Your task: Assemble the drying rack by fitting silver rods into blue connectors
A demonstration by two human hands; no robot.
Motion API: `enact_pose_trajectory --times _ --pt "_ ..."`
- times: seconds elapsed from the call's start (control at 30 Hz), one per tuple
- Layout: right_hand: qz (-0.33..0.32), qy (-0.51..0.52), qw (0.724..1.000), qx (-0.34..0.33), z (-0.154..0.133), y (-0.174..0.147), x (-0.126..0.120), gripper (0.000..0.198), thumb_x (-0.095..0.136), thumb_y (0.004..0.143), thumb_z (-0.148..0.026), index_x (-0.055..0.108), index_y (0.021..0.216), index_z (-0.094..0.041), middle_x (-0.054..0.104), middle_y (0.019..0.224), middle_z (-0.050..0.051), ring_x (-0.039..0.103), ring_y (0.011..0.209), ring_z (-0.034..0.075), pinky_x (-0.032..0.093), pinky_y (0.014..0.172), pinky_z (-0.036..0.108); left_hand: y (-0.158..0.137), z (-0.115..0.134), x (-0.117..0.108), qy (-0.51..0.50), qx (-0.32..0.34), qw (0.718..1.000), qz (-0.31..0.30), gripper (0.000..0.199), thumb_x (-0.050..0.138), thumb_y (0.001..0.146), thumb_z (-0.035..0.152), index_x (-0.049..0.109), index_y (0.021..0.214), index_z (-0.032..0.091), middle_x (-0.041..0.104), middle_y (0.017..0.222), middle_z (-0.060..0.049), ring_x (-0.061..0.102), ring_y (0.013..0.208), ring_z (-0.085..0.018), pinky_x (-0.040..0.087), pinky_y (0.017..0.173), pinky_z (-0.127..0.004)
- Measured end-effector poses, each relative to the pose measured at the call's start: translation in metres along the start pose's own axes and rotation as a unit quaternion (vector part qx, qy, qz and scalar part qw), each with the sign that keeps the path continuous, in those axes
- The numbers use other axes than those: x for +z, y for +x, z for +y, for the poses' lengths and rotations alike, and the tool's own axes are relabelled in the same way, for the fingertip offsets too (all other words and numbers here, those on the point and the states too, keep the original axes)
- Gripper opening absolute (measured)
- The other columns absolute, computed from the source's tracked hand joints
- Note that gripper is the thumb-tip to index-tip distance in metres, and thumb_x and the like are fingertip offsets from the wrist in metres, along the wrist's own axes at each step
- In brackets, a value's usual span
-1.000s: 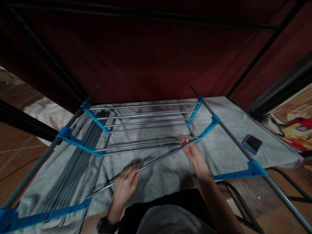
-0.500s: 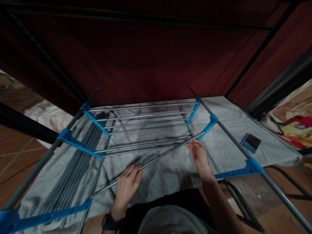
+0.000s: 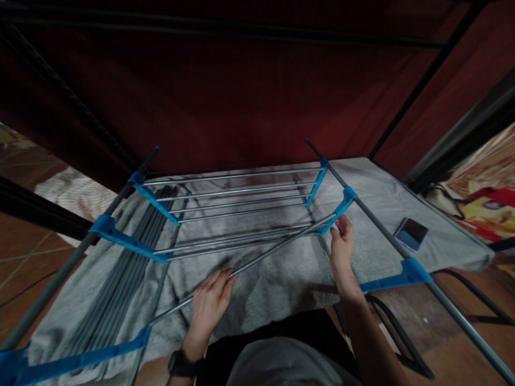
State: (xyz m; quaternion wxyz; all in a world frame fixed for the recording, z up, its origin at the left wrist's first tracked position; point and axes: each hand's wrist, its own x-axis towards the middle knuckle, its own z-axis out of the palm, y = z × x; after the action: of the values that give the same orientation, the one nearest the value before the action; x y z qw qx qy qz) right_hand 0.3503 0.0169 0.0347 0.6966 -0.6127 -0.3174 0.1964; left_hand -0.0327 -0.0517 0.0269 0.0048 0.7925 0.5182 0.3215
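A grey cloth (image 3: 277, 284) with soft creases covers the work surface, and a dark red fabric panel (image 3: 257, 102) crossed by black bars rises at twelve o'clock. Tiled floor (image 3: 24, 262) shows out toward nine o'clock, and a red-and-yellow package (image 3: 488, 212) sits at the far edge near three. A phone (image 3: 411, 234) lies on the cloth between three and four o'clock; a bundle of grey tubes (image 3: 120, 273) rests toward eight. A rack frame with crossbars (image 3: 241, 190) stands over the cloth. The loose metal rod (image 3: 273, 250) slants across it from about eight o'clock to two, passing beneath the closed fingers of the left hand (image 3: 211, 300), which grips it partway along. The rod's lower end meets the near left blue bracket (image 3: 88, 354). Its upper end lies against the right blue bracket (image 3: 341, 206), just off the right hand (image 3: 341, 246) at eleven o'clock. That hand's fingers are loosely curled beside the bracket; whether they pinch it I cannot tell.
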Motion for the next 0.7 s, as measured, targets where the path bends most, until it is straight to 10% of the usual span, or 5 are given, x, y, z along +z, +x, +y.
enact_pose_trajectory --times 0.7 --pt "-0.042 -0.021 0.999 -0.007 0.013 0.007 -0.007 0.071 0.063 0.082 -0.036 0.05 0.151 -0.028 0.059 0.149 0.01 0.057 0.135 0.027 0.041 0.119 0.052 0.022 -0.002 -0.013 0.096 0.037 0.995 0.002 0.03 0.048 0.105 0.037 0.073 0.113 0.021 0.076 0.093 -0.005 0.071 0.082 -0.021 0.055 0.076 -0.035"
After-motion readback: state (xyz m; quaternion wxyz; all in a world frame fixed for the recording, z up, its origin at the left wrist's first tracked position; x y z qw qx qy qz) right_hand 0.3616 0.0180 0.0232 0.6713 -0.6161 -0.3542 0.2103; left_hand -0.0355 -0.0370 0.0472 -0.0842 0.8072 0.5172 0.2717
